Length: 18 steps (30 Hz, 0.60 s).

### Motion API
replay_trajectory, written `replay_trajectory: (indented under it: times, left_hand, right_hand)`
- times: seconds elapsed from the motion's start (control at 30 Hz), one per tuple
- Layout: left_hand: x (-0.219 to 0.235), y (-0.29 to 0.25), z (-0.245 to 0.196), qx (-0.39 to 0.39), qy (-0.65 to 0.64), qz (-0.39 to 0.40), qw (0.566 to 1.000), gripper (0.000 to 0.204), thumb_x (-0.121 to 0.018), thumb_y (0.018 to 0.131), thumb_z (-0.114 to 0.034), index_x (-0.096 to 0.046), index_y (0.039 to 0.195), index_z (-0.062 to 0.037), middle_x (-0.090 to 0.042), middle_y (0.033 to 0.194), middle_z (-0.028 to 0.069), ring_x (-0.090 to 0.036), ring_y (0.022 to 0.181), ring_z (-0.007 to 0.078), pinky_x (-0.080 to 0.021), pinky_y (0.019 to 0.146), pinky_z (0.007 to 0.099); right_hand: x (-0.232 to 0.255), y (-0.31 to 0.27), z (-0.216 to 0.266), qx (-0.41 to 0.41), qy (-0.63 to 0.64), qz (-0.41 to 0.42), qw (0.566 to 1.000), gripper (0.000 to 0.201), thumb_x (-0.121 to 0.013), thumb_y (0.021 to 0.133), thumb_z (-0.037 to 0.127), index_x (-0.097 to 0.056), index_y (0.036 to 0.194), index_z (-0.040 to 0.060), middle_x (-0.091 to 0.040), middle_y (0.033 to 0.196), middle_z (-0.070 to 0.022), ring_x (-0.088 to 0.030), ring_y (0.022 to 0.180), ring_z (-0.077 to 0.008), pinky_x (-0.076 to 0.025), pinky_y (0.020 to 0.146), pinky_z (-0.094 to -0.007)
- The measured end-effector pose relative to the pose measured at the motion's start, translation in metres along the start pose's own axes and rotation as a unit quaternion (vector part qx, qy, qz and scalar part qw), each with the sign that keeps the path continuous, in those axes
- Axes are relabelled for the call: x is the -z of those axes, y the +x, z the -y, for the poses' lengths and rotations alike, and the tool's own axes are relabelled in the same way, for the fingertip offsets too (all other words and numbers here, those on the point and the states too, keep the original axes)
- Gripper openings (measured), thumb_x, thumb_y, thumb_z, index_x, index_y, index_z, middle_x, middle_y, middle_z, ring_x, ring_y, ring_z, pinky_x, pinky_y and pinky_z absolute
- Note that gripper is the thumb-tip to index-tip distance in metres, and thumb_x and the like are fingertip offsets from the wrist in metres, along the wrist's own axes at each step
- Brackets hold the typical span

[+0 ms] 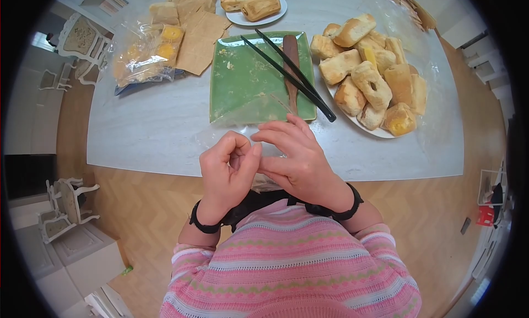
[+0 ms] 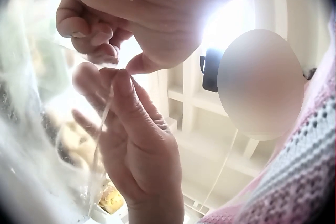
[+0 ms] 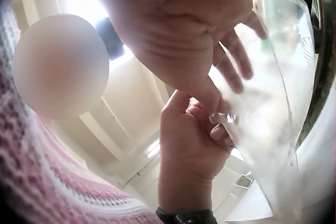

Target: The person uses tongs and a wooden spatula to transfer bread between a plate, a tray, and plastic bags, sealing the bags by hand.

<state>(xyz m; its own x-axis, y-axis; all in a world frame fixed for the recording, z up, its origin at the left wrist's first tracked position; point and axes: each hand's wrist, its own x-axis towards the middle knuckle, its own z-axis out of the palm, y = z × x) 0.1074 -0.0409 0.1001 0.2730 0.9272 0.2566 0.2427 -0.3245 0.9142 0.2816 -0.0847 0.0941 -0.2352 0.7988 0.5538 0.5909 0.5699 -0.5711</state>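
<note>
A clear plastic bag [image 3: 286, 92] hangs from both hands at the table's near edge; part of it overlaps the green plate in the head view. My left hand [image 1: 228, 166], fingers curled in, pinches the bag's edge between thumb and index finger. Right beside it, my right hand [image 1: 303, 161] holds the same edge between thumb and index, its other fingers stretched out over the film. The thumbs nearly meet. Beyond the hands lies the square green plate [image 1: 237, 81] with crumbs, a pair of black tongs [image 1: 289, 73] and a brown wooden spatula [image 1: 291, 59] across its right side.
To the right, a white plate [image 1: 380, 133] is heaped with bread pieces [image 1: 372, 84]. At the back left lie clear packs of yellow-topped pastries [image 1: 165, 48] and brown paper [image 1: 201, 37]. A small white plate [image 1: 281, 12] with bread [image 1: 259, 7] stands at the back.
</note>
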Motion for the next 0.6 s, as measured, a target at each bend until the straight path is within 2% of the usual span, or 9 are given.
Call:
replay_trajectory:
  times: [0.07,0.17,0.3,0.4,0.6]
  left_hand:
    - [0.002,0.006,-0.004,-0.002,0.041,0.050,0.998,0.028,-0.078,0.084,-0.014,-0.055,0.072,-0.0040,-0.048,0.058,-0.0017,-0.040,0.052,0.0035,-0.031,0.046,0.0221]
    - [-0.002,0.015,-0.007,0.024,0.083,0.070,0.994,0.030,-0.079,0.083,-0.015,-0.054,0.069,-0.0052,-0.046,0.055,-0.0018,-0.039,0.050,0.0044,-0.032,0.046,0.0229]
    - [-0.004,0.023,-0.011,0.045,0.052,0.079,0.994,0.026,-0.075,0.085,-0.010,-0.054,0.072,-0.0032,-0.048,0.062,-0.0048,-0.040,0.058,0.0025,-0.031,0.050,0.0216]
    - [-0.006,0.029,-0.009,0.041,0.049,0.055,0.996,0.030,-0.079,0.081,-0.014,-0.053,0.068,-0.0051,-0.045,0.054,-0.0015,-0.041,0.049,0.0045,-0.032,0.046,0.0225]
    - [0.009,0.043,-0.019,0.037,0.071,0.117,0.990,0.026,-0.075,0.078,-0.009,-0.053,0.066,-0.0048,-0.044,0.051,-0.0015,-0.040,0.046,0.0050,-0.033,0.045,0.0228]
  right_hand:
    - [-0.002,0.003,-0.003,0.003,-0.008,-0.002,1.000,0.015,-0.075,0.073,0.011,-0.072,0.088,0.0115,-0.063,0.119,-0.0094,-0.057,0.120,-0.0296,-0.038,0.105,-0.0588]
    - [0.000,0.008,-0.005,0.006,-0.014,0.002,1.000,0.014,-0.075,0.073,0.012,-0.071,0.087,0.0110,-0.062,0.121,-0.0116,-0.057,0.120,-0.0305,-0.038,0.104,-0.0596]
    - [0.002,0.012,-0.010,0.003,-0.010,-0.001,1.000,0.013,-0.074,0.072,0.011,-0.070,0.084,0.0100,-0.060,0.124,-0.0159,-0.057,0.121,-0.0317,-0.040,0.103,-0.0602]
    - [0.006,0.015,-0.013,0.006,-0.006,-0.016,1.000,0.011,-0.073,0.071,0.009,-0.069,0.082,0.0094,-0.060,0.127,-0.0170,-0.056,0.123,-0.0322,-0.040,0.102,-0.0605]
    - [0.009,0.025,-0.016,0.020,0.004,-0.007,1.000,0.011,-0.073,0.071,0.009,-0.068,0.081,0.0092,-0.059,0.129,-0.0182,-0.056,0.124,-0.0329,-0.040,0.103,-0.0610]
